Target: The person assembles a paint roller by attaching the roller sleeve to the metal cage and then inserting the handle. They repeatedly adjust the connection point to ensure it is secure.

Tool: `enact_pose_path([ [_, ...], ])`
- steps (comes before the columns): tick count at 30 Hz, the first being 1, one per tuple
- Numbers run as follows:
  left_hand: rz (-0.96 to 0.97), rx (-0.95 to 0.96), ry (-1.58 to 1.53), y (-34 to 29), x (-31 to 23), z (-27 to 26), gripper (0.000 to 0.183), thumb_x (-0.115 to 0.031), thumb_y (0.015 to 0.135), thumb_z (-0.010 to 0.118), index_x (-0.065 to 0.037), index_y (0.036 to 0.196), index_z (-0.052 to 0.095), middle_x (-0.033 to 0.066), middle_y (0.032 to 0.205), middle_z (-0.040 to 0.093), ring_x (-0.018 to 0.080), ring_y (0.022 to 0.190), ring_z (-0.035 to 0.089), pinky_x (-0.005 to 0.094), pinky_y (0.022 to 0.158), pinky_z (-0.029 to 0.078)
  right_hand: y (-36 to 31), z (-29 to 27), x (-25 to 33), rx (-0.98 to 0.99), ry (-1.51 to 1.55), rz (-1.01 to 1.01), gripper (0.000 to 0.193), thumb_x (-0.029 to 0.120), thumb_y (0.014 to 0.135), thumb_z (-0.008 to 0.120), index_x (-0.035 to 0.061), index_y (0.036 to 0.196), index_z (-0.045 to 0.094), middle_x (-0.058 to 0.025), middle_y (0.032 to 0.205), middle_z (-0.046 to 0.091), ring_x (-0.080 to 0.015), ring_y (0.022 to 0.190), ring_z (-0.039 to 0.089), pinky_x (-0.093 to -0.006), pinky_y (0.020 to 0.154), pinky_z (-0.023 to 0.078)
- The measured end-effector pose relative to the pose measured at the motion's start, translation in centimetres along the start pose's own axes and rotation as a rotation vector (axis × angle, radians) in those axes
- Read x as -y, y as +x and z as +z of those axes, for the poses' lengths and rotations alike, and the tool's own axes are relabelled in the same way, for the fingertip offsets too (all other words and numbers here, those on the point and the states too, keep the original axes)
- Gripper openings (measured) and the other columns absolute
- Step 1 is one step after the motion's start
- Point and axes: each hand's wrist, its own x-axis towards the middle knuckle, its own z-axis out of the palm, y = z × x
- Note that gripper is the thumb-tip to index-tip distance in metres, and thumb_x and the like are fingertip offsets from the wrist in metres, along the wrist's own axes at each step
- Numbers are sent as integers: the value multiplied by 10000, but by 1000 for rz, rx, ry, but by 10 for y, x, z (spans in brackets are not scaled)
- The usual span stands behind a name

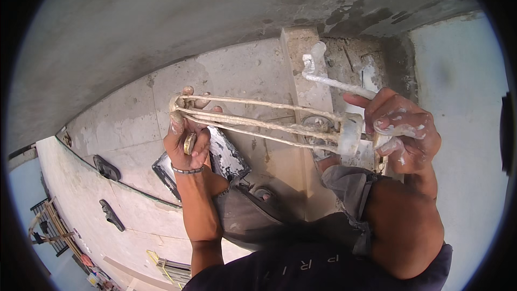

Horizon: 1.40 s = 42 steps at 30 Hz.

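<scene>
Between my hands stretches a long wire roller cage (258, 121), its thin rods coated in dried beige paint. My left hand (188, 129) is closed round its far-left end ring, with a small round cap-like piece (189, 143) among the lower fingers. My right hand (404, 129), smeared with white, grips the other end beside a broad whitish end cap (350, 134). From the right hand a white paint-coated bent rod (339, 82) juts up and left. What the right palm covers is hidden.
A black tray (229, 153) caked with white paint lies below my left hand. A concrete ledge (307, 81) and grey wall (188, 16) stand ahead, with a pale wall (460, 102) at right. Two dark sandals (106, 168) lie at the left on the floor.
</scene>
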Motion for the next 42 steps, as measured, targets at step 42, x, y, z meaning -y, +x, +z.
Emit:
enact_pose_path([
  [42,103,142,-141,2,1,8,882,-110,1007,685,-168,1640,72,317,1511,493,581,1363,501,214,327,448,6,24,30,-128,-20,65,164,153,972,702,138,1116,625,-115,821,540,-264,781,534,-783,1047,465],
])
